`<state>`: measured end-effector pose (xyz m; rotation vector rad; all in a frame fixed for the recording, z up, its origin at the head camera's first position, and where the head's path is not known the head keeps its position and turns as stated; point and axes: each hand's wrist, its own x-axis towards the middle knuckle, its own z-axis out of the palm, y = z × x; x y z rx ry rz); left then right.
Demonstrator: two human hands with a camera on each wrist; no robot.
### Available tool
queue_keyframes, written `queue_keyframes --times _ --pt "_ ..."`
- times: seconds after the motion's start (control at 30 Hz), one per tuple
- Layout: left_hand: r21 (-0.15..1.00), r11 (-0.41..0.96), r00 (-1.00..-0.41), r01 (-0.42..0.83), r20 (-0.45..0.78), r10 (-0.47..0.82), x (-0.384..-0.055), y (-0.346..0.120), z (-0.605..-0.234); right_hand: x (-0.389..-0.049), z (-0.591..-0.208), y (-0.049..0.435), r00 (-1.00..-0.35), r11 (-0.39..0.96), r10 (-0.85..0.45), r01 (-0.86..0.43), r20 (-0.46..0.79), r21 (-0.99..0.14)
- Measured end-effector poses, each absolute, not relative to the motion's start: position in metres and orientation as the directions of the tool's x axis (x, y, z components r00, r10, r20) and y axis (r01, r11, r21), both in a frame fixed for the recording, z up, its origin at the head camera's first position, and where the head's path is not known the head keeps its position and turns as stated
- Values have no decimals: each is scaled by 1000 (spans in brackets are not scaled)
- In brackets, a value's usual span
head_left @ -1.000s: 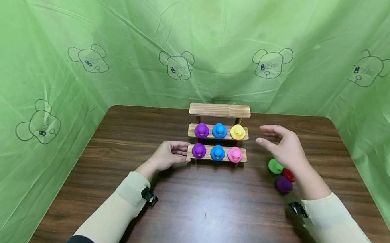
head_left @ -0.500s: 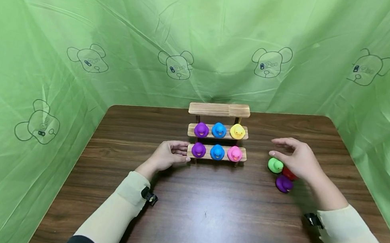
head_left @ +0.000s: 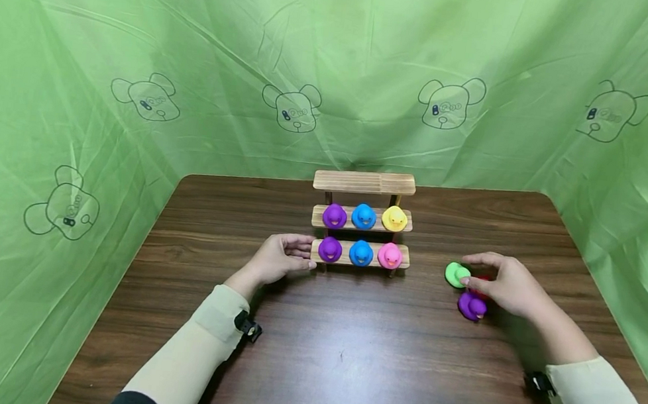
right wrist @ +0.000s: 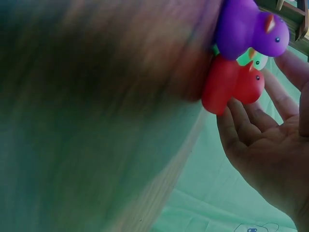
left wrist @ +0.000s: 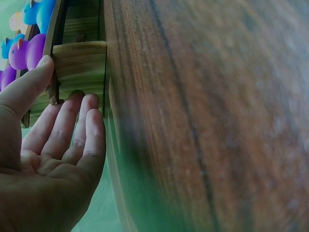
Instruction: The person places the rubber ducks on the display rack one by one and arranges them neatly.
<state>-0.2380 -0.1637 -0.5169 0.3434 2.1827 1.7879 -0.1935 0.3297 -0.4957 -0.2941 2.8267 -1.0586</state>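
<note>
Red duck [right wrist: 223,86], right of the wooden rack [head_left: 365,182] on the tabletop [head_left: 340,377], beside a green duck [head_left: 455,274]; right hand [head_left: 509,286] near, fingers spread; left hand [head_left: 278,260], fingers extended, touches the rack's end.

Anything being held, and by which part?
Left hand holds the wooden rack by the left end of its bottom shelf; right hand at red duck, grip unclear.

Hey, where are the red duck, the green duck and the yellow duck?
Red duck [right wrist: 226,84], right wrist view, on its body.
Green duck [head_left: 456,274], head view, on its body.
Yellow duck [head_left: 395,218], head view, on its head.
</note>
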Motion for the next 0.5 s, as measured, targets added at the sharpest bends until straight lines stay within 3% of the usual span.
queue_keyframes --times 0.5 --pt "979 202 -928 0 -75 364 -237 -164 -517 -194 -506 332 -970 748 -240 -157 -43 -644"
